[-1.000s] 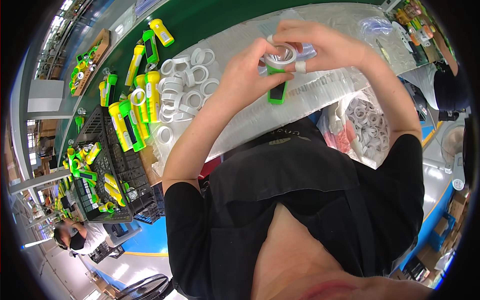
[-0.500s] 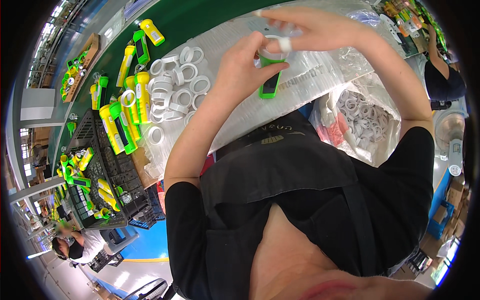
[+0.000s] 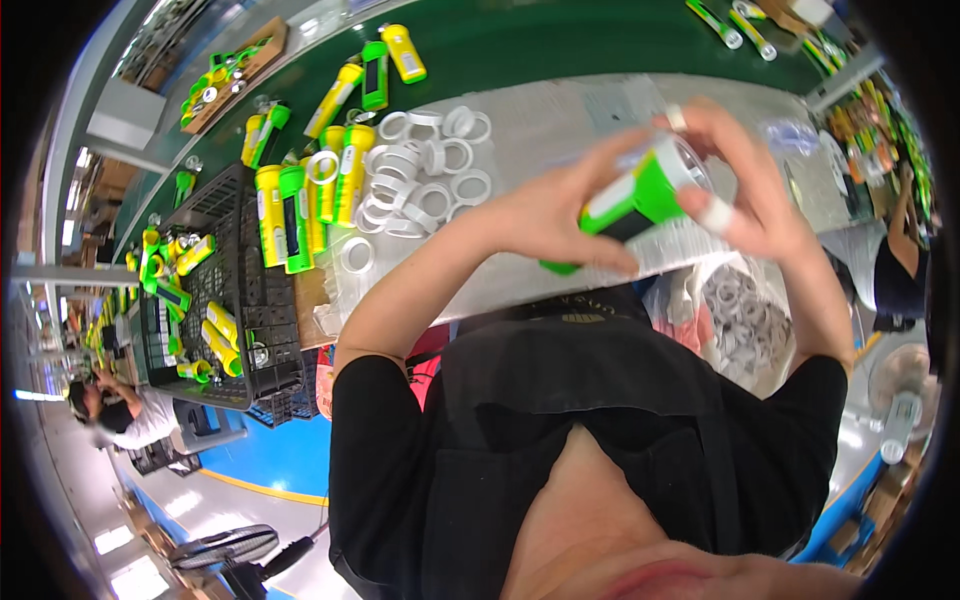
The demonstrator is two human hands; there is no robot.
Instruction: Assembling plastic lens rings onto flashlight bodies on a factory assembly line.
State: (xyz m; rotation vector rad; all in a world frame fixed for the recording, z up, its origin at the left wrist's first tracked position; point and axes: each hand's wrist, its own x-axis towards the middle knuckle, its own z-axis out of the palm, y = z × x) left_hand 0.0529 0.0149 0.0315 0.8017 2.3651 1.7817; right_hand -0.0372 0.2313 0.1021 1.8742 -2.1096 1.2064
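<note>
Flashlight on a slant, with its head toward the right hand

The flashlight, green and white with a dark panel, was in the air above the near part of the tabletop, between both hands. Its long axis ran obliquely: the tail was at the lower left, the wide head at the upper right. The left hand grasped the body, with the thumb along the lower side and the fingers behind. The right hand was the nearer one to the head; it was curved around this end, half open, with white wraps on the thumb and another finger. Whether it pressed firmly there, I could not tell.

On the left side lay a heap of white rings, and the left forearm was nearer to it than the right one. A bag of similar rings was below the right forearm.
</note>
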